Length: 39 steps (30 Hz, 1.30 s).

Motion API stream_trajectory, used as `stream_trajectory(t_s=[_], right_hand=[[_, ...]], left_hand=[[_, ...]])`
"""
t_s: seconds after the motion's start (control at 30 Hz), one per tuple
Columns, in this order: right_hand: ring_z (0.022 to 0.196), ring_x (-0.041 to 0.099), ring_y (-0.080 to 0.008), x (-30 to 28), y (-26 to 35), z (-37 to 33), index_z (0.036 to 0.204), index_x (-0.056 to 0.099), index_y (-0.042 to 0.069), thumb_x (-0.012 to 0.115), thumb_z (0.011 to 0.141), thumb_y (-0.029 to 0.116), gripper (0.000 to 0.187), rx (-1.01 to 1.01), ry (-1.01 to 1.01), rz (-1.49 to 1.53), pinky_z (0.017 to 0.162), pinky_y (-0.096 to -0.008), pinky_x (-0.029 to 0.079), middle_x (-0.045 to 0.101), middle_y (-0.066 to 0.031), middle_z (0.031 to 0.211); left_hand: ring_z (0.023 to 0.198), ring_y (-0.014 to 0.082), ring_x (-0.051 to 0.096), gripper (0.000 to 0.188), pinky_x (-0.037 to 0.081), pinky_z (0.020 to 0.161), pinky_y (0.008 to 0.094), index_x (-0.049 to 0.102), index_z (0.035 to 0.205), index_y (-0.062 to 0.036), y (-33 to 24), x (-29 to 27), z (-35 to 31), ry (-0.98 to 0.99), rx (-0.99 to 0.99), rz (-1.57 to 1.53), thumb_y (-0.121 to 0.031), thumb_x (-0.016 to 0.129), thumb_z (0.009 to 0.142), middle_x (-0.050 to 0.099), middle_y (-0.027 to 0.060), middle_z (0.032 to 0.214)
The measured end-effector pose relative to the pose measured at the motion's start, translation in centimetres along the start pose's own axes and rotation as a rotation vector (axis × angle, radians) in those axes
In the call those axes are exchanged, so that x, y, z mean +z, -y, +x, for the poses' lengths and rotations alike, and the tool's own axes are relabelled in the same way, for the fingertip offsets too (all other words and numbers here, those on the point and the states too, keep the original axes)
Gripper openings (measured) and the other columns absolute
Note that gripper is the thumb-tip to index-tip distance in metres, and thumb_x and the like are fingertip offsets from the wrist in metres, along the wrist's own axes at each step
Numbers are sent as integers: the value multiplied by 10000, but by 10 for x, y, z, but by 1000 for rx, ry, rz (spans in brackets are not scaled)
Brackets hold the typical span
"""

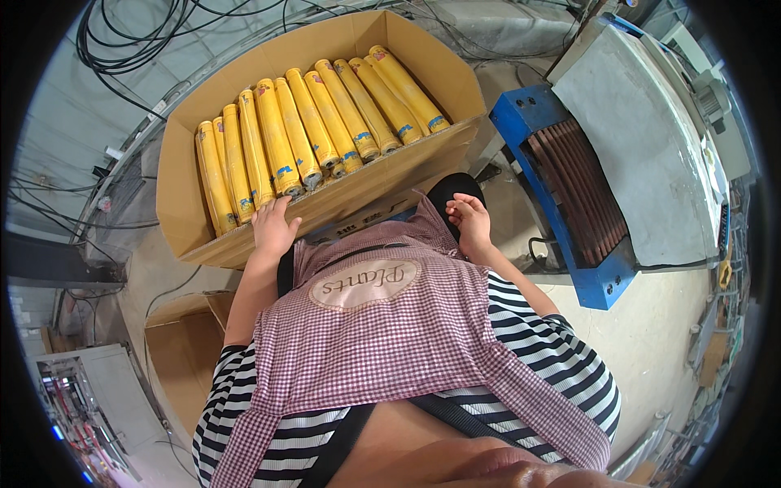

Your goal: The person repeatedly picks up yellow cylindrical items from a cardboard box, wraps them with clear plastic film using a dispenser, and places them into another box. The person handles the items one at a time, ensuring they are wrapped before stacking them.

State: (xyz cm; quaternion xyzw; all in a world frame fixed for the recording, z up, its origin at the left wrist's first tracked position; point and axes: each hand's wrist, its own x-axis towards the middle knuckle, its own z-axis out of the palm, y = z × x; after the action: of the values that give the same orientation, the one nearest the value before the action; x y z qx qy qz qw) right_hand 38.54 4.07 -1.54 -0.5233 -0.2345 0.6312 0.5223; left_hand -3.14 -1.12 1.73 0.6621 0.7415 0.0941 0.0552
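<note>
A large open cardboard box (189,180) stands in front of me, filled with a row of long yellow rolls (277,137) with blue and red marks. The rolls lean side by side, their near ends toward me. My left hand (275,228) rests at the box's near rim, fingers stretched out by the lower ends of the rolls and thumb apart. It holds nothing that I can see. Above my black-clad right knee hangs my right hand (469,221), its fingers curled in loosely, with nothing visible in them. It is apart from the box.
On the right stands a blue-framed machine (598,281) with dark red-brown ribs and a grey cover (643,154). A smaller open carton (183,342) sits on the floor at my left. Black cables (134,61) hang at the far left.
</note>
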Motion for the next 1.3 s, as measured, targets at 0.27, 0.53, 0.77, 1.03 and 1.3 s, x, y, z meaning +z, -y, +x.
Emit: stream_trajectory(t_s=[0.27,0.53,0.77,1.03,1.3], right_hand=[[742,613,-116,2,2,-2,1037,595,60,581,911,74,128,-9,-7,-2,681,-243,475,679,-56,884],[741,610,-105,0,1,-3,1037,593,66,581,916,78,122,-13,-7,-3,683,-244,472,674,-43,882],[747,608,-105,3,5,-7,1041,593,64,581,917,79,126,-7,-9,-15,689,-245,471,671,-37,876],[754,611,-107,3,4,-6,1045,595,59,578,917,80,131,-10,-6,-26,697,-246,478,673,-42,883],[754,608,-107,4,6,-8,1050,591,52,577,917,72,135,-10,-5,-27,694,-243,479,668,-43,884]], left_hand=[[1137,318,541,526,372,988,455,565,1258,-130,1,2,-2,-70,45,17,-274,738,783,613,111,1178],[1127,335,545,528,382,976,467,563,1258,-134,1,4,-2,-67,43,18,-264,745,779,617,118,1184],[1100,341,556,514,392,963,465,576,1245,-130,-1,1,-2,-86,62,6,-252,746,775,624,127,1161],[1085,345,557,512,389,961,463,576,1247,-125,-2,0,-2,-77,64,0,-258,740,781,624,126,1158],[1134,321,540,521,370,988,451,567,1260,-125,-2,0,-2,-44,32,12,-271,737,789,613,111,1187]])
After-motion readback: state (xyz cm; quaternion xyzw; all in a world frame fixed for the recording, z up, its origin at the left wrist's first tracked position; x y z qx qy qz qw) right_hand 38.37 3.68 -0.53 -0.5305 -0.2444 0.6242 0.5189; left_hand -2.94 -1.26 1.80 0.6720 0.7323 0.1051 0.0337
